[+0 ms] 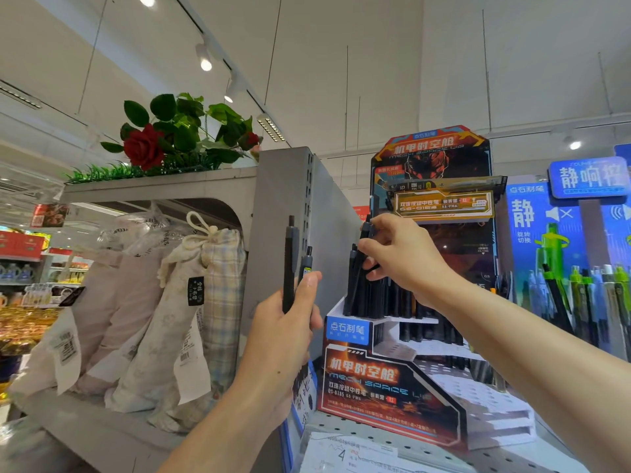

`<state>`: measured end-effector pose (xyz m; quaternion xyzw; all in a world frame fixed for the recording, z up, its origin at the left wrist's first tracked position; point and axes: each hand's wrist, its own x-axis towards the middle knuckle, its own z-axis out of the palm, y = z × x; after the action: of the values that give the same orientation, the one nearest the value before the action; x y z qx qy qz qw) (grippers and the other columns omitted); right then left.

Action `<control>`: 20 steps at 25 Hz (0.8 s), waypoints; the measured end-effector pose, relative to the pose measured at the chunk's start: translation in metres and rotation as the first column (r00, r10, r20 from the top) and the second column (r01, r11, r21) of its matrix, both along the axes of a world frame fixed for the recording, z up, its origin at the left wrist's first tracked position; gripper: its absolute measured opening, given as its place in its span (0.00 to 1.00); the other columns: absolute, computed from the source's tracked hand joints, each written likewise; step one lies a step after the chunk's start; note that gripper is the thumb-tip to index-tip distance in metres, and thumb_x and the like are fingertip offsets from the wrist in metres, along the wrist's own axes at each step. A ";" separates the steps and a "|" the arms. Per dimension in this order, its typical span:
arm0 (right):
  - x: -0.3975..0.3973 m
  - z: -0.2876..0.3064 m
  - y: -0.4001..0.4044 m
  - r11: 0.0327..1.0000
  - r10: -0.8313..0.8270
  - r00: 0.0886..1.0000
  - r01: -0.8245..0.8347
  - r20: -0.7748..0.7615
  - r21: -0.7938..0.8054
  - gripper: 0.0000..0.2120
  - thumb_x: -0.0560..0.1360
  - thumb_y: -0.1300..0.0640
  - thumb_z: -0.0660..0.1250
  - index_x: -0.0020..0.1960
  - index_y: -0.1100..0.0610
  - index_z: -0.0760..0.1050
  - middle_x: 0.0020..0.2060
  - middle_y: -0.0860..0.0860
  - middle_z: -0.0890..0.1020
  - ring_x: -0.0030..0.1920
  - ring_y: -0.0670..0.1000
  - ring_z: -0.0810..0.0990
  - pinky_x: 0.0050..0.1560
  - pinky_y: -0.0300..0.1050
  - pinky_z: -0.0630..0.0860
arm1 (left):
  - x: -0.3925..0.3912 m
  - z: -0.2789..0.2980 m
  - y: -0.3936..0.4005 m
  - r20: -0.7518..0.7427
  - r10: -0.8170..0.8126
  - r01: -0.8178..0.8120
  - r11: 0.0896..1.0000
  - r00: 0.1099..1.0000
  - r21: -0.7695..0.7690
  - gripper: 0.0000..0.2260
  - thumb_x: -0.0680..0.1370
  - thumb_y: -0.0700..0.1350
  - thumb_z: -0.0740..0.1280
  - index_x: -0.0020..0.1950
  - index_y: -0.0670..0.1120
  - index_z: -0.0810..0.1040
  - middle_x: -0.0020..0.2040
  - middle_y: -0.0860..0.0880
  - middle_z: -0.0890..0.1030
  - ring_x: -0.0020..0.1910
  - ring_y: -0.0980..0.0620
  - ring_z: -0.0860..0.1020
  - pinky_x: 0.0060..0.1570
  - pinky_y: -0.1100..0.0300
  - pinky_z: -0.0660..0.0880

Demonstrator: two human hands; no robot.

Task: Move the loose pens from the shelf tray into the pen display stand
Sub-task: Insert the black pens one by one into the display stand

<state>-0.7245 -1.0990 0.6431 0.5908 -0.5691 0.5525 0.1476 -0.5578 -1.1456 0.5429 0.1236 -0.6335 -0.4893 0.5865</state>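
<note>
The pen display stand [382, 387] is a stepped cardboard box with orange and black print, standing on the perforated shelf at centre right. Several dark pens [375, 298] stand in its top tier. My right hand [399, 257] reaches over that tier and pinches a dark pen [362, 247] upright at the left end of the row. To the left of the stand, my left hand [286, 336] grips two dark pens [290, 261] that point upward. The shelf tray is not in view.
A grey metal shelf upright [283, 227] stands just left of the stand. Fabric bags [164, 302] fill the left shelf, with artificial roses [160, 141] on top. A blue display of green and grey pens [587, 295] stands at the right. Papers [348, 455] lie on the shelf below.
</note>
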 end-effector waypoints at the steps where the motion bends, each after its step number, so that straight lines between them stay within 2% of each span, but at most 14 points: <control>1: 0.001 0.000 -0.001 1.000 0.003 1.000 -0.003 -0.002 0.020 0.17 0.80 0.61 0.69 0.68 0.57 0.74 0.42 0.52 0.83 0.37 0.49 0.85 0.36 0.43 0.85 | 0.000 0.000 0.001 0.002 -0.002 0.002 1.000 1.000 0.001 0.18 0.79 0.61 0.62 0.50 0.46 0.78 0.34 0.45 0.72 0.22 0.58 0.67 0.25 0.64 0.64; 4: 0.004 -0.003 -0.003 0.996 -0.010 1.000 0.011 -0.014 0.083 0.17 0.78 0.61 0.71 0.65 0.56 0.72 0.42 0.55 0.84 0.35 0.50 0.86 0.35 0.42 0.84 | -0.003 0.003 0.002 -0.012 -0.041 0.042 0.999 0.999 0.034 0.16 0.81 0.58 0.61 0.51 0.45 0.77 0.31 0.48 0.73 0.21 0.59 0.66 0.21 0.66 0.63; 6: 0.006 -0.005 -0.004 0.992 -0.059 0.997 0.065 -0.057 0.109 0.12 0.78 0.60 0.72 0.59 0.56 0.73 0.39 0.56 0.85 0.33 0.50 0.86 0.34 0.44 0.85 | -0.006 0.006 0.002 -0.036 -0.078 0.081 0.994 0.996 0.076 0.16 0.83 0.52 0.61 0.55 0.38 0.75 0.28 0.50 0.74 0.20 0.58 0.66 0.19 0.67 0.63; 8: 0.008 -0.006 -0.006 0.987 -0.083 0.993 0.094 -0.085 0.132 0.07 0.79 0.58 0.70 0.53 0.61 0.77 0.36 0.56 0.85 0.30 0.50 0.86 0.33 0.46 0.85 | -0.008 0.007 0.003 -0.063 -0.109 0.115 0.990 0.992 0.086 0.14 0.83 0.49 0.61 0.57 0.39 0.76 0.28 0.50 0.77 0.21 0.59 0.68 0.19 0.68 0.63; 10: 0.010 -0.006 -0.007 0.979 -0.104 0.991 0.118 -0.089 0.167 0.09 0.80 0.56 0.69 0.48 0.63 0.80 0.33 0.56 0.86 0.29 0.51 0.86 0.31 0.45 0.84 | -0.008 0.006 0.004 -0.070 -0.109 0.112 0.993 0.992 0.043 0.11 0.83 0.50 0.61 0.57 0.46 0.79 0.32 0.49 0.80 0.23 0.59 0.71 0.20 0.69 0.65; 12: 0.012 -0.004 -0.007 0.964 -0.153 0.982 0.174 -0.114 0.202 0.12 0.81 0.54 0.68 0.44 0.63 0.81 0.31 0.54 0.86 0.27 0.51 0.85 0.28 0.42 0.81 | -0.006 0.003 0.004 -0.048 -0.087 0.086 0.996 0.995 -0.017 0.12 0.83 0.52 0.60 0.59 0.50 0.79 0.34 0.48 0.79 0.22 0.60 0.72 0.20 0.70 0.66; 14: 0.012 -0.002 -0.006 0.948 -0.196 0.969 0.226 -0.149 0.224 0.14 0.81 0.54 0.67 0.43 0.63 0.81 0.31 0.54 0.86 0.25 0.49 0.83 0.25 0.39 0.77 | -0.006 0.000 0.002 -0.018 -0.057 0.056 0.997 0.998 -0.045 0.16 0.83 0.54 0.59 0.61 0.48 0.80 0.32 0.47 0.77 0.21 0.60 0.71 0.20 0.70 0.65; 16: 0.012 -0.001 -0.006 0.940 -0.199 0.969 0.231 -0.144 0.253 0.15 0.82 0.54 0.66 0.42 0.63 0.81 0.31 0.54 0.86 0.23 0.47 0.81 0.22 0.36 0.73 | -0.006 0.000 0.000 -0.002 -0.030 0.030 0.999 1.000 -0.023 0.19 0.83 0.55 0.59 0.60 0.41 0.78 0.31 0.45 0.75 0.20 0.59 0.69 0.20 0.68 0.64; 18: 0.013 -0.002 -0.007 0.934 -0.192 0.972 0.223 -0.133 0.279 0.15 0.82 0.53 0.66 0.43 0.63 0.81 0.32 0.55 0.86 0.22 0.46 0.80 0.22 0.35 0.72 | -0.008 0.001 -0.002 -0.023 -0.053 0.054 0.998 0.998 0.032 0.15 0.84 0.50 0.59 0.59 0.39 0.77 0.30 0.47 0.75 0.20 0.59 0.67 0.19 0.67 0.63; 20: 0.015 -0.004 -0.008 0.928 -0.209 0.962 0.252 -0.175 0.276 0.16 0.82 0.52 0.66 0.43 0.63 0.82 0.31 0.55 0.86 0.22 0.46 0.78 0.22 0.35 0.71 | -0.009 0.004 -0.001 -0.056 -0.087 0.091 0.994 0.995 0.064 0.10 0.84 0.45 0.60 0.59 0.42 0.77 0.29 0.50 0.78 0.20 0.59 0.68 0.18 0.68 0.63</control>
<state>-0.7099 -1.1068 0.6395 0.5729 -0.6989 0.3963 0.1621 -0.5664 -1.1465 0.5465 0.1019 -0.6059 -0.5390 0.5762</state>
